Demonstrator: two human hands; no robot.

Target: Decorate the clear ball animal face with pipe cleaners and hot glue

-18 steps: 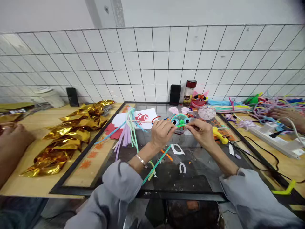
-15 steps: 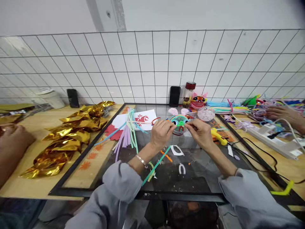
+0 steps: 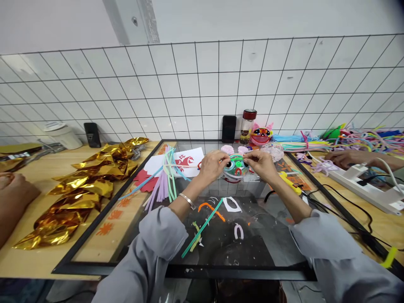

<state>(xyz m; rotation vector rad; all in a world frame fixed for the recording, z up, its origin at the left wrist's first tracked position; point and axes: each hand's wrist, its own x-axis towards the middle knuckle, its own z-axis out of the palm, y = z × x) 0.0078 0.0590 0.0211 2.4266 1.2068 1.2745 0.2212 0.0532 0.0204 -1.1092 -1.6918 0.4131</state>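
A round craft animal head [image 3: 237, 170] is in front of me, with pink fuzzy ears, big round eyes, green pipe cleaner across its face and a red mouth. My left hand [image 3: 213, 167] has its fingertips pinched together at the head's left eye. On the other side, my right hand [image 3: 261, 165] pinches the edge by the right eye, covering part of it. Closer to me on the dark glass lie a green pipe cleaner [image 3: 203, 227], an orange bent strip [image 3: 211, 207], a white paper cutout [image 3: 232, 204] and a small white arch [image 3: 239, 231].
Gold foil [image 3: 91, 185] covers the left table, near another person's hand [image 3: 15, 193]. Pastel pipe cleaners [image 3: 162, 181] rest on white paper. Behind stand a phone [image 3: 229, 128], a jar [image 3: 248, 127] and a pink cat face [image 3: 261, 134]. A yellow glue gun [image 3: 291, 184] and power strip [image 3: 369, 187] are right.
My hands have moved slightly apart to the two sides of the head, so more of its green and red face shows. The whole view has shifted a little.
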